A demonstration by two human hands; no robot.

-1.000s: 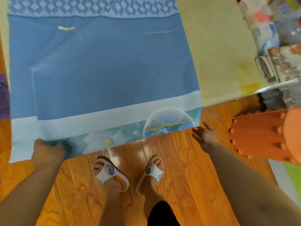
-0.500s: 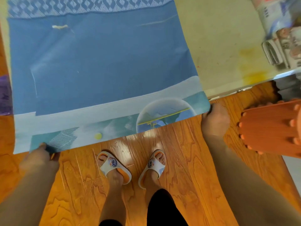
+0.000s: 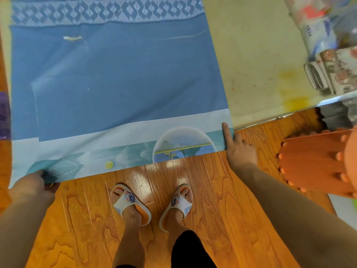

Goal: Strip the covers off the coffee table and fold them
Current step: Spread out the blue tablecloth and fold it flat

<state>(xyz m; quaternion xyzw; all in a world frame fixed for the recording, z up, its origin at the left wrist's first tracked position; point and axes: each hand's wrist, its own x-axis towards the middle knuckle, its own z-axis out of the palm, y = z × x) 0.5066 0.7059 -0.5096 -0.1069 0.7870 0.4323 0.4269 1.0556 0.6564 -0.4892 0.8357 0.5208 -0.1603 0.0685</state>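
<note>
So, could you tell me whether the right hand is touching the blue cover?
Touching: the head view shows the right hand against the blue cover's corner.

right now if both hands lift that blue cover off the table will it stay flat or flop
The blue cover will likely flop: its front edge already hangs limp past the coffee table. It looks thin and light, with creases showing. The smooth tabletop suggests it may slide easily.

Right hand (image 3: 240,151): fist at cover (image 3: 119,78) near right corner 0.5 s ago, now index finger straight along cover's right edge at tabletop (image 3: 257,74) near edge. Left hand (image 3: 32,187): grip shifted slightly along near hem.
</note>
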